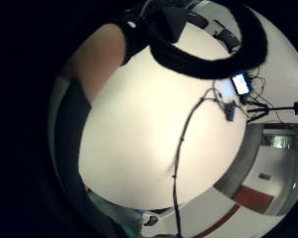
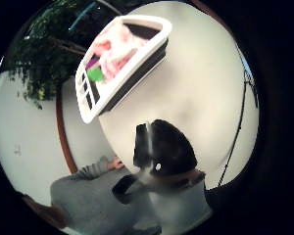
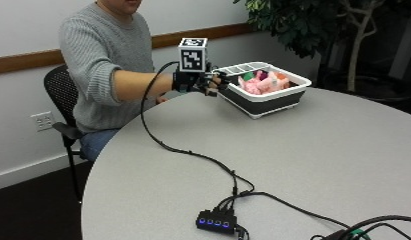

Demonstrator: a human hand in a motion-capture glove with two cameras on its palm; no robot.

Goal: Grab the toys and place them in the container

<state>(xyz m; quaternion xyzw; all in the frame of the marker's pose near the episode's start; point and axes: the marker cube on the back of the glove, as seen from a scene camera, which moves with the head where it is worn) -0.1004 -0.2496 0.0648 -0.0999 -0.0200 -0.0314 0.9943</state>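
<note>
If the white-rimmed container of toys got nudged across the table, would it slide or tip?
The container looks low and wide with a flat base on the smooth table, so it would probably slide, not tip. Its pink toys look soft, so likely light.

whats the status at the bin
Right hand by the bin rim, grip unclear. Toys in the bin. Table between them: nothing in the way.

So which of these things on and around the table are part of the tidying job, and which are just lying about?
Part of the job:
- toys, heaped in the container
- container, white rim, dark sides
- gloved right hand, raised beside the container

Just there:
- table
- small box with blue lights
- plant behind the table
- chair
</note>
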